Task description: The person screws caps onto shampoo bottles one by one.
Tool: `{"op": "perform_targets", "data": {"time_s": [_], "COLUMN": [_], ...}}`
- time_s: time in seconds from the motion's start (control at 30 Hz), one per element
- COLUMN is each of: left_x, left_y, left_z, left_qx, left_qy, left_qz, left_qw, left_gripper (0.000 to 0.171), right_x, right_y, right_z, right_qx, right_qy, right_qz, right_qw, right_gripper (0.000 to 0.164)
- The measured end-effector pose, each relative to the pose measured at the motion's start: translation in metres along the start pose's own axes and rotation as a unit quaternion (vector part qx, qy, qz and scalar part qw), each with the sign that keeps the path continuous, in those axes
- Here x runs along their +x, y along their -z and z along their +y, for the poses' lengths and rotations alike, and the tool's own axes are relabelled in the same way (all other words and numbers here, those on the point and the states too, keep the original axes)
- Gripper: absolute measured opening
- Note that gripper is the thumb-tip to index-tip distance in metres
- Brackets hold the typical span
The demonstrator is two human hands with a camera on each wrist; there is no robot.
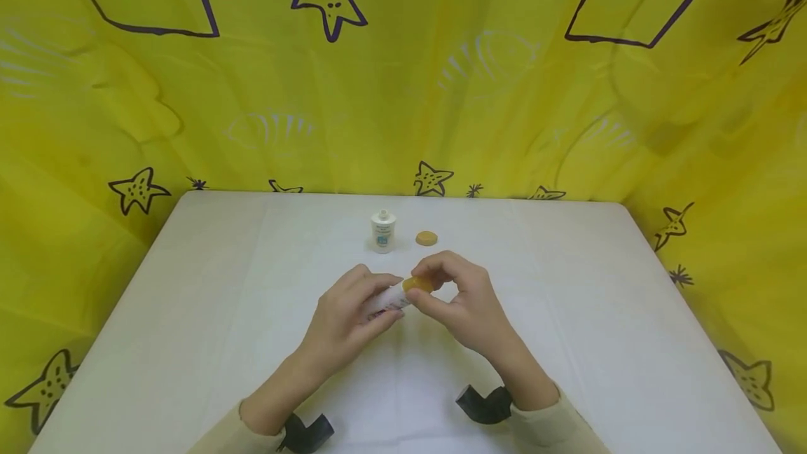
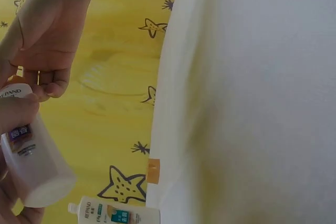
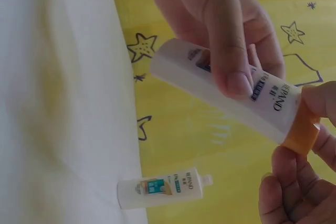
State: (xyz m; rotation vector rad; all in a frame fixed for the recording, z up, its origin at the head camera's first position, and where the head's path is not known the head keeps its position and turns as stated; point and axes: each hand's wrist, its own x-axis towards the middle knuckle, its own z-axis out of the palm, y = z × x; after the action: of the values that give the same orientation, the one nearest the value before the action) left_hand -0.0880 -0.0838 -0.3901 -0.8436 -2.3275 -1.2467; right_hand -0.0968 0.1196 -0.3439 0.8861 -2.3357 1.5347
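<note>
My left hand (image 1: pixel 348 310) grips a white bottle (image 3: pixel 226 95) round its body, thumb on one side and fingers on the other. The bottle is held tilted above the table, its orange cap (image 3: pixel 303 131) toward the right. Thumb and fingers of my right hand (image 1: pixel 465 303) pinch that cap, which sits on the bottle's end. Behind the hands stands a second white bottle (image 1: pixel 382 232), upright and without a cap, its small nozzle bare. Right beside it, a loose orange cap (image 1: pixel 426 238) lies on the table.
A white cloth covers the table (image 1: pixel 208 314). Yellow curtains (image 1: pixel 391 90) with starfish drawings hang round its back and sides. Black curved wrist mounts (image 1: pixel 484 405) stick out inward from both wrists, low over the table's front.
</note>
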Motion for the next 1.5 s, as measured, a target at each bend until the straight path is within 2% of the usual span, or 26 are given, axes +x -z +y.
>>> {"op": "perform_targets", "data": {"time_s": [0.1,0.33,0.43,0.6,0.73,0.97,1.07,1.2,1.33,1.5], "left_x": [-0.001,-0.001,-0.001,0.0,0.001,-0.001,0.0,0.003,0.007,0.011], "left_y": [0.0,0.001,0.0,-0.002,-0.002,-0.004,-0.005,-0.003,0.004,0.01], "left_z": [0.0,-0.005,-0.005,-0.003,-0.002,-0.008,-0.011,-0.012,-0.004,0.002], "left_qx": [0.022,-0.006,0.02,0.082,0.087,0.042,0.008,-0.034,-0.086,-0.145], "left_qy": [-0.007,0.012,-0.01,-0.058,-0.058,-0.017,0.012,0.052,0.097,0.164], "left_qz": [0.01,-0.007,0.0,0.041,0.058,0.03,0.01,0.001,-0.001,-0.017], "left_qw": [0.9997,0.9999,0.9997,0.9941,0.9929,0.9985,0.9998,0.9981,0.9916,0.9757], "left_gripper": [0.033,0.035,0.034,0.033,0.034,0.037,0.037,0.037,0.037,0.036], "right_x": [-0.003,-0.004,-0.004,-0.004,-0.004,0.002,0.004,0.004,0.005,0.004], "right_y": [-0.004,-0.005,-0.005,-0.008,-0.01,-0.005,-0.002,-0.001,-0.002,-0.005], "right_z": [0.013,0.02,0.02,0.02,0.018,-0.007,-0.01,-0.008,0.0,0.009], "right_qx": [-0.012,-0.036,-0.035,-0.02,-0.011,-0.006,-0.002,0.022,0.062,0.075], "right_qy": [-0.005,-0.002,-0.009,-0.021,-0.023,-0.022,-0.028,-0.052,-0.095,-0.132], "right_qz": [0.001,-0.003,-0.002,0.013,0.022,0.023,0.015,-0.006,-0.049,-0.103], "right_qw": [1.0,0.999,0.999,0.999,0.999,0.999,0.999,0.998,0.992,0.983], "right_gripper": [0.02,0.021,0.02,0.021,0.022,0.024,0.026,0.027,0.028,0.028]}}
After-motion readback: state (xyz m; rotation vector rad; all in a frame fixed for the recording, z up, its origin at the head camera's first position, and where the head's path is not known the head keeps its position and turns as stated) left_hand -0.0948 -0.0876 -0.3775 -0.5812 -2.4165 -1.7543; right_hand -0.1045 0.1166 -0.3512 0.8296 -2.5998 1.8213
